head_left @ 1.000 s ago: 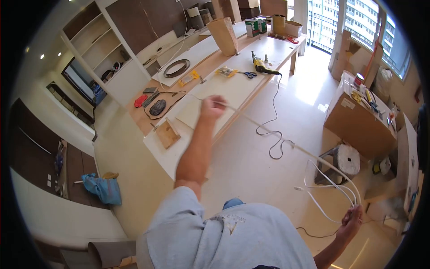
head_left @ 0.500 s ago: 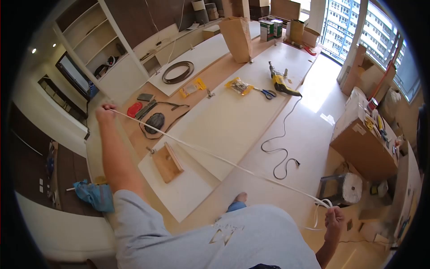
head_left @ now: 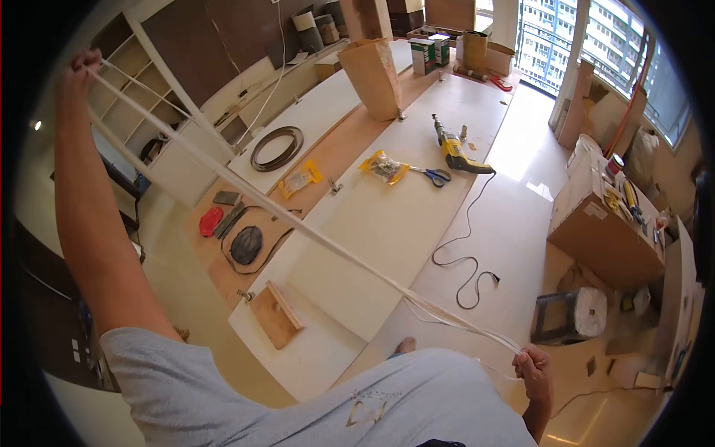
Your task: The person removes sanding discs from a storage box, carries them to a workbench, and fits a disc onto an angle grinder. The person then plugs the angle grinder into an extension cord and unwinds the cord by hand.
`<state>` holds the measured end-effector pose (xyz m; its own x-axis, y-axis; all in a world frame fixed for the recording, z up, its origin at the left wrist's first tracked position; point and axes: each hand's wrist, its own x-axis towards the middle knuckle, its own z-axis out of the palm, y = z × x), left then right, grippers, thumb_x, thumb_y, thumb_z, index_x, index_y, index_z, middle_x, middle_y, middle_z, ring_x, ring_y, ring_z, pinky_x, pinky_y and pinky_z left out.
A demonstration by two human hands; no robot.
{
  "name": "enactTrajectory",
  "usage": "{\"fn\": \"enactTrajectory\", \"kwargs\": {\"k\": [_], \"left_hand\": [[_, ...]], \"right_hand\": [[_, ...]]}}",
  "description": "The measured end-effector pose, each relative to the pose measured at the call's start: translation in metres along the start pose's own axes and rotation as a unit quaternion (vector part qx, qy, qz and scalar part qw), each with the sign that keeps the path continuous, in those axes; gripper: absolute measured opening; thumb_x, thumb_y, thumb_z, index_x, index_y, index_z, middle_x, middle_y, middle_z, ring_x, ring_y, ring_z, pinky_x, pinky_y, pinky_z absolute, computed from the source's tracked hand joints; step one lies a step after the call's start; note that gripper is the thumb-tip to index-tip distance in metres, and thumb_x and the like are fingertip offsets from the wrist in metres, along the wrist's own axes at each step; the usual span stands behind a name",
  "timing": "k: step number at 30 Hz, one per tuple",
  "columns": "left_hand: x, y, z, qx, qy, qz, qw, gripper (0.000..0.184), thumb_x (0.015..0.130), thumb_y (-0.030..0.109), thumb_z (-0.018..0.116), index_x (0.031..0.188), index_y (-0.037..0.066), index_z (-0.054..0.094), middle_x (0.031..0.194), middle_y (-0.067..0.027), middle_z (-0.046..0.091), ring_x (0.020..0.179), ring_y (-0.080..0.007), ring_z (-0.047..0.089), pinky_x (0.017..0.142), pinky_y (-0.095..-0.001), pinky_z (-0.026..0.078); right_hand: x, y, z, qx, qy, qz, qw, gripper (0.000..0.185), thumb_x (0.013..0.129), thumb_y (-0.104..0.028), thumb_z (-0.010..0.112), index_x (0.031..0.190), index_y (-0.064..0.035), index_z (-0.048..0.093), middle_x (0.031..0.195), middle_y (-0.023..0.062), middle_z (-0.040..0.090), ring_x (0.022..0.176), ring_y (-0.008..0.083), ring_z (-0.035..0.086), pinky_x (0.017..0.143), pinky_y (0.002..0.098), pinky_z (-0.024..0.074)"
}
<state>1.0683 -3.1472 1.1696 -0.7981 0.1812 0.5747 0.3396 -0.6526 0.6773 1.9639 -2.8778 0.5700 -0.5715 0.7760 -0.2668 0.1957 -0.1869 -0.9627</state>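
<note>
A long white cord (head_left: 328, 242) stretches diagonally across the view between my two hands. High at the upper left, my left hand (head_left: 83, 65) is closed on one end of it, with the arm raised. At the lower right my right hand (head_left: 533, 366) grips several strands of the same cord, bunched together. Below the cord lie white panels (head_left: 372, 238) on a low work table, with a wooden block (head_left: 276, 316) near their close end. A black round pouch (head_left: 246, 244) with a strap and a red object (head_left: 211, 222) lie left of the cord.
On the table are a yellow drill (head_left: 456, 153), scissors (head_left: 436, 177), a hardware packet (head_left: 384, 167), a coiled dark strip (head_left: 277, 149) and a paper bag (head_left: 372, 80). The drill's cable trails onto the floor. A cardboard box (head_left: 607, 238) with tools stands at the right.
My left hand has gone from over the table to far out at the upper left, drawing the cord out. My right hand has shifted somewhat left; the loose loops there have straightened.
</note>
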Motion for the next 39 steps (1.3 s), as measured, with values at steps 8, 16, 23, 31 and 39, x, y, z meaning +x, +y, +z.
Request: {"fn": "enactTrajectory", "kwargs": {"k": [8, 16, 23, 31, 39], "left_hand": [[-0.013, 0.010, 0.141, 0.039, -0.116, -0.048, 0.991, 0.007, 0.086, -0.005, 0.052, 0.081, -0.001, 0.052, 0.066, -0.0077, 0.041, 0.060, -0.0207, 0.043, 0.060, -0.0340, 0.041], [-0.103, -0.016, 0.091, 0.062, 0.083, -0.063, 0.993, 0.018, 0.091, -0.002, 0.052, 0.073, -0.002, 0.052, 0.059, -0.0046, 0.041, 0.048, -0.0166, 0.038, 0.054, -0.0324, 0.043], [-0.132, -0.017, -0.062, 0.070, 0.240, -0.034, 0.968, 0.020, 0.090, 0.002, 0.050, 0.072, 0.009, 0.044, 0.060, -0.0016, 0.038, 0.048, -0.0128, 0.032, 0.055, -0.0337, 0.039], [-0.098, 0.016, -0.105, 0.016, 0.102, -0.035, 0.994, 0.017, 0.087, -0.004, 0.049, 0.071, 0.001, 0.049, 0.058, -0.0025, 0.035, 0.049, -0.0138, 0.031, 0.060, -0.0343, 0.039], [-0.033, -0.005, 0.017, -0.021, 0.001, -0.074, 0.997, 0.021, 0.094, 0.000, 0.052, 0.113, -0.008, 0.053, 0.072, -0.0101, 0.047, 0.059, -0.0179, 0.044, 0.064, -0.0373, 0.044]], "right_hand": [[0.007, 0.034, -0.051, 0.009, 0.017, 0.031, 0.999, 0.037, 0.097, -0.038, 0.070, 0.079, -0.0056, 0.067, 0.064, -0.0046, 0.053, 0.057, 0.0046, 0.047, 0.053, 0.0220, 0.0374], [0.034, 0.036, -0.043, -0.048, -0.030, 0.046, 0.997, 0.029, 0.097, -0.030, 0.070, 0.080, -0.0067, 0.068, 0.065, -0.0064, 0.051, 0.058, 0.0038, 0.046, 0.053, 0.0224, 0.0368], [0.055, 0.025, -0.005, -0.087, -0.087, 0.054, 0.991, 0.028, 0.098, -0.028, 0.067, 0.080, -0.0066, 0.068, 0.066, -0.0048, 0.053, 0.058, 0.0051, 0.047, 0.053, 0.0238, 0.0376], [0.071, 0.033, 0.044, -0.118, -0.102, 0.085, 0.984, 0.028, 0.100, -0.027, 0.064, 0.081, -0.0065, 0.067, 0.067, -0.0038, 0.055, 0.059, 0.0054, 0.048, 0.053, 0.0234, 0.0375], [0.056, 0.062, 0.024, -0.010, -0.043, 0.052, 0.998, 0.032, 0.102, -0.032, 0.063, 0.079, -0.0093, 0.064, 0.067, -0.0049, 0.053, 0.056, 0.0036, 0.045, 0.051, 0.0225, 0.0356]]}}
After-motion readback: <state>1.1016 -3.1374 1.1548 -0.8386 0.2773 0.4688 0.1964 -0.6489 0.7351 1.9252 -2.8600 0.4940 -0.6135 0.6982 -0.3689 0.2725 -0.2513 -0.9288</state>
